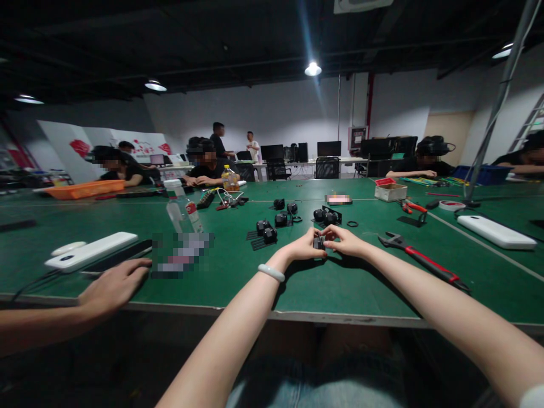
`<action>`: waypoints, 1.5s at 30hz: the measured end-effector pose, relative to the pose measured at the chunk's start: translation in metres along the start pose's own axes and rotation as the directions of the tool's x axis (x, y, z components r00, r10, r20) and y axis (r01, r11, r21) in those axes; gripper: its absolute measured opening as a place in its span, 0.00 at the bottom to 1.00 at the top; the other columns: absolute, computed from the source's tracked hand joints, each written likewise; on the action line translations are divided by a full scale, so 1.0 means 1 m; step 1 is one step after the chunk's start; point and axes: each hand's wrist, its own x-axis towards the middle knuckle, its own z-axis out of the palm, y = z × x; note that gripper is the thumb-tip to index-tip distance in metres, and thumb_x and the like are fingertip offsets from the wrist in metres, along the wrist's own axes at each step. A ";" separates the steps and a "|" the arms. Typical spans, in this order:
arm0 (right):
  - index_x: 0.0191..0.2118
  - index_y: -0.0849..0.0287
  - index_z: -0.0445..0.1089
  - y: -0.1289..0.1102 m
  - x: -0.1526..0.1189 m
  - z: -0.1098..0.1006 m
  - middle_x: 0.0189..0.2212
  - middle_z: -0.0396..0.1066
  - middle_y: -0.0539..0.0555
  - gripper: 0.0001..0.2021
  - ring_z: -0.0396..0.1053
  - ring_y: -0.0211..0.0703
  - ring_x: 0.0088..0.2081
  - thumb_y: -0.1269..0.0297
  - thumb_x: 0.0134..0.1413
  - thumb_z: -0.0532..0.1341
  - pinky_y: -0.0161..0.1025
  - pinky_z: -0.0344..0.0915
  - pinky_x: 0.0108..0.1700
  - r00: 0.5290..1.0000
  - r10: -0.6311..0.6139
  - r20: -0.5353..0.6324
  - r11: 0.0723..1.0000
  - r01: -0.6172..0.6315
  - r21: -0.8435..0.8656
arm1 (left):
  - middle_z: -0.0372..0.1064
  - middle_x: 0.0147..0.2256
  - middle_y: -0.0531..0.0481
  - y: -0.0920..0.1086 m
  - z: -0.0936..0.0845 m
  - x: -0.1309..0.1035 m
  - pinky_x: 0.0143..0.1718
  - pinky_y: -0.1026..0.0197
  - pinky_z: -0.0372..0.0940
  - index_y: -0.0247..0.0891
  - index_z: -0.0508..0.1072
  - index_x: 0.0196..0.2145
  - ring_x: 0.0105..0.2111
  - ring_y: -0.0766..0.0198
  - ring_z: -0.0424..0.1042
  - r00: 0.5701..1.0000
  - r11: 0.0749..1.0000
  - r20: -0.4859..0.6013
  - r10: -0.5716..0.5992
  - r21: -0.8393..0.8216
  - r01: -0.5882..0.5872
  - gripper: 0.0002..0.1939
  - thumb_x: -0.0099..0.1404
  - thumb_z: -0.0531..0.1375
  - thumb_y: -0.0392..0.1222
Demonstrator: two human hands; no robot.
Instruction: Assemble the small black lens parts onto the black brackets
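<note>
My left hand, with a pale bangle on its wrist, is closed on a small black part above the green table. From the other side, the fingertips of my right hand pinch the same part. Fingers cover much of it, so its exact kind does not show. Just beyond my hands sits a pair of similar black parts against a dark plate. Further left, more black round-bodied pieces stand on flat comb-like strips. A loose black ring lies beyond my right hand.
An adjustable wrench lies right of my right arm, with red-handled pliers and a small box behind. Another person's hand rests at the left table edge, near a clear bottle and white power bank.
</note>
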 end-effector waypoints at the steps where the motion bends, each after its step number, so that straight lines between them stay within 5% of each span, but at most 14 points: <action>1: 0.40 0.60 0.59 0.000 0.000 -0.001 0.33 0.63 0.53 0.16 0.61 0.37 0.33 0.63 0.41 0.56 0.36 0.58 0.35 1.000 -0.013 0.005 1.000 0.013 0.011 | 0.56 0.31 0.52 0.000 0.000 0.000 0.23 0.68 0.57 0.35 0.53 0.40 0.26 0.71 0.58 1.000 1.000 -0.002 0.006 -0.001 -0.006 0.27 0.43 0.58 0.44; 17: 0.38 0.59 0.59 0.004 0.001 0.001 0.31 0.60 0.50 0.20 0.58 0.34 0.31 0.67 0.33 0.60 0.32 0.57 0.32 0.998 -0.057 0.024 0.998 0.057 0.015 | 0.55 0.32 0.51 -0.005 -0.001 0.002 0.26 0.67 0.58 0.34 0.53 0.40 0.29 0.70 0.58 0.998 0.998 0.012 0.055 0.018 -0.055 0.28 0.44 0.58 0.49; 45: 0.39 0.61 0.60 -0.003 0.000 0.000 0.33 0.63 0.52 0.18 0.61 0.36 0.33 0.68 0.37 0.58 0.35 0.59 0.34 0.998 -0.048 0.039 0.999 0.048 0.011 | 0.57 0.33 0.50 0.000 -0.002 -0.002 0.31 0.64 0.59 0.34 0.53 0.40 0.31 0.68 0.59 1.000 1.000 0.014 0.022 -0.021 -0.022 0.27 0.43 0.59 0.45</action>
